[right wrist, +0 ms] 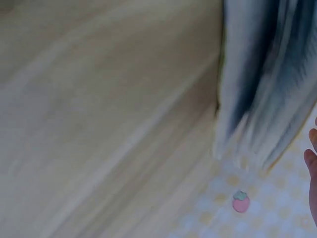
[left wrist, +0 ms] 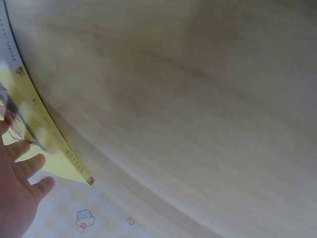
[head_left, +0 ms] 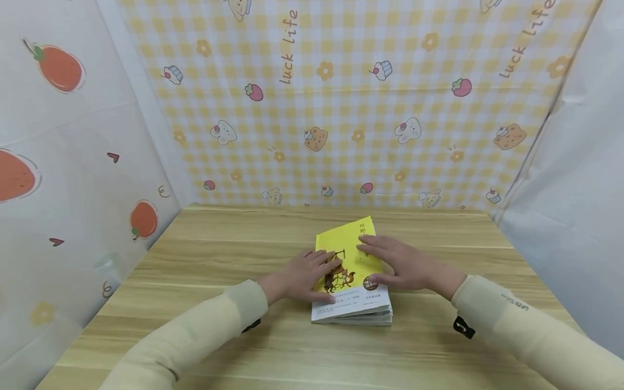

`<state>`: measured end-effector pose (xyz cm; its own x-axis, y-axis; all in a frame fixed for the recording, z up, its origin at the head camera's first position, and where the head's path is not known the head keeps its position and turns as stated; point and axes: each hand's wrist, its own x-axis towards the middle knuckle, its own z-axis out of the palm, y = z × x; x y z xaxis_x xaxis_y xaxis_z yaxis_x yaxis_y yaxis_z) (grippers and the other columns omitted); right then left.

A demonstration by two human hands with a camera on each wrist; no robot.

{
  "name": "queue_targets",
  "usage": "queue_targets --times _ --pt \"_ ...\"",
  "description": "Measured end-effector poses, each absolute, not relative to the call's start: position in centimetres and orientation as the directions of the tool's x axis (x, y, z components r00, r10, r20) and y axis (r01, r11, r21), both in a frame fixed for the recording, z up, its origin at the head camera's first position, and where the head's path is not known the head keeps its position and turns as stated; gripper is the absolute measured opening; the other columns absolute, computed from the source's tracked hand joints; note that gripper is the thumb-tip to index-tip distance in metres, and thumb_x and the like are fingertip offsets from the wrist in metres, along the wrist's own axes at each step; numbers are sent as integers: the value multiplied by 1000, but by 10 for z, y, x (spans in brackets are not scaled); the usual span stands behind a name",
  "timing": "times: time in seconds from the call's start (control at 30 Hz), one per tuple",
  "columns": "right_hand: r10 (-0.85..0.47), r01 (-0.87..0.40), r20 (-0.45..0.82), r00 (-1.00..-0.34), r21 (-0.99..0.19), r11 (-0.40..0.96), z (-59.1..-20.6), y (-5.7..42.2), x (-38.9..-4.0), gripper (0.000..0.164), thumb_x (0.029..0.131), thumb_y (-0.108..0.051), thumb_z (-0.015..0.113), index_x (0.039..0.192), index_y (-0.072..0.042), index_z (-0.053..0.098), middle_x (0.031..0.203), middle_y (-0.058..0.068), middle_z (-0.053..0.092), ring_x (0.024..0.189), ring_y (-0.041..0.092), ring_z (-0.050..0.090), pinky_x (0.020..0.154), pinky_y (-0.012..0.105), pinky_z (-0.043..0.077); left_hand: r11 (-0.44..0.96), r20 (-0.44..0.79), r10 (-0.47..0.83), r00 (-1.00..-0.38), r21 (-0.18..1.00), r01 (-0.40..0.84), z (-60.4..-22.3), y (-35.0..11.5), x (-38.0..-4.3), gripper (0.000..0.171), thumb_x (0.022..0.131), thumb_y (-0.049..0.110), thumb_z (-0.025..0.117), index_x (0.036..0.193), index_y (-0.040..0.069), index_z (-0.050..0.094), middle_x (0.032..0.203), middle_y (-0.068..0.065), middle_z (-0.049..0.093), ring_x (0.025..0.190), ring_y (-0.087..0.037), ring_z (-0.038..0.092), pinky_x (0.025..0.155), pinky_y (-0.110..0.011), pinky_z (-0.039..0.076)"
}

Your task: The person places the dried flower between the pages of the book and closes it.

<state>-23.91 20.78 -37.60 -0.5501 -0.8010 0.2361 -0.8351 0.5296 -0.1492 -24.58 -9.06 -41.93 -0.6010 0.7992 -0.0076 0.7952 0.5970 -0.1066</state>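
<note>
A yellow book (head_left: pixel 352 271) lies flat on the wooden counter (head_left: pixel 219 254), a little right of its middle and nearer the person than the back wall, its spine edge angled slightly so the far end leans to the right. The cover shows small cartoon animals and a white band of print along the near edge, where the page block fans out a little. The left hand (head_left: pixel 304 276) rests on the left half of the cover with its fingers stretched out flat and slightly spread, pressing down without curling round anything; the left wrist view shows the same fingers (left wrist: pixel 27 166) laid loosely against the yellow cover beside the book's edge. The right hand (head_left: pixel 402 265) lies on the right half of the cover, also released and flat, fingers pointing left toward the other hand, the thumb near the dark round badge on the cover. The two hands are close together over the book but do not touch each other. Both arms wear pale cream sleeves (head_left: pixel 526 330). The right wrist view is blurred and shows only the page edges of the book (right wrist: pixel 267 84) above the counter, with a fingertip at the frame's right border. Behind the counter hangs a yellow checked backdrop (head_left: pixel 341 108) printed with cupcakes, strawberries and rabbits.
</note>
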Motion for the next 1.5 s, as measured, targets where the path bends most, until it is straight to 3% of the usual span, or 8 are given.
queue_targets --times 0.17,0.4,0.93,1.3,1.5 --pt "-812 -822 130 -568 -122 556 -388 211 -232 74 93 -59 52 149 -12 41 156 11 30 140 37 28 109 54 27 563 -36 816 -577 -180 807 -424 -95 -247 94 87 79 32 157 18 18 157 -12 26 142 -30 25 113 -49 22" --pt "-813 -817 84 -576 -78 571 -411 221 -232 80 91 -67 48 149 -13 41 156 12 30 140 38 28 109 53 27 559 -56 816 -576 -177 810 -427 -100 -246 94 87 79 34 158 21 11 157 -16 24 142 -32 24 114 -47 19" --pt "-849 -850 47 -527 -64 524 -436 228 -230 76 96 -58 47 153 -10 30 158 14 22 143 34 21 111 49 25 531 -81 828 -555 -205 822 -428 -101 -248 92 88 79 28 158 22 12 157 -15 23 144 -29 22 115 -45 18" --pt "-851 -851 21 -525 -53 523 -439 227 -232 76 97 -57 45 155 -10 26 160 13 18 145 33 17 112 48 23 501 -81 844 -530 -229 834 -431 -104 -252 91 89 78 22 158 20 9 158 -17 21 144 -31 20 115 -45 18" --pt "-848 -847 11 -530 -46 529 -439 226 -234 78 96 -60 43 154 -11 27 160 12 18 144 33 18 112 48 23 513 -83 840 -536 -201 835 -430 -104 -251 90 89 77 25 158 20 11 157 -18 22 144 -31 21 114 -45 19"
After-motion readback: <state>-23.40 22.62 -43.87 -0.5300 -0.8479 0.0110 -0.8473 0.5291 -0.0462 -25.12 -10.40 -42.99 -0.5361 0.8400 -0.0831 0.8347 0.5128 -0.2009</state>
